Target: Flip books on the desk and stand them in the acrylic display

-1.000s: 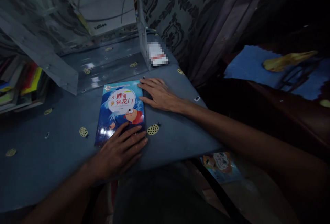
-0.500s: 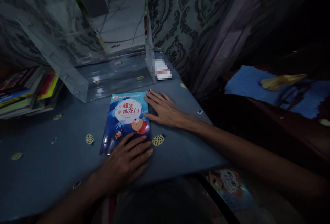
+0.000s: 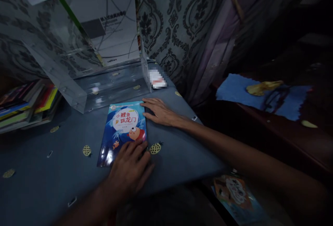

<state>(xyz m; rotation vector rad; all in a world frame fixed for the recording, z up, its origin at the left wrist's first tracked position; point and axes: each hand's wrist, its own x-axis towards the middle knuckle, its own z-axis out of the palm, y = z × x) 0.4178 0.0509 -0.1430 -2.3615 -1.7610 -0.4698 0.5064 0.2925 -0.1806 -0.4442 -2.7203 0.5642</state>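
A blue picture book (image 3: 127, 122) with a cartoon fish and Chinese title lies closed, cover up, on the patterned tablecloth. My left hand (image 3: 131, 167) rests over the book's lower right corner, fingers bent and a little apart, partly covering the fish. Against the upper right edge lies my right hand (image 3: 159, 112), its fingers stretched out and the tips touching the cover near the corner. Neither hand grips the book; its lower right corner is hidden under my left hand.
Behind the book stands a clear acrylic rack (image 3: 78, 104) holding a large white booklet (image 3: 118, 28). Stacked books (image 3: 31, 104) sit at left. A blurred white item (image 3: 156, 79) lies beside the rack. At right, a blue cloth (image 3: 234, 89) covers part of a dark red surface. Another book (image 3: 236, 194) is below the table edge.
The view has tilted up slightly and shifted right. My left hand's fingers have bent more and drawn toward the book's lower right edge. My right hand stays at the upper right edge.
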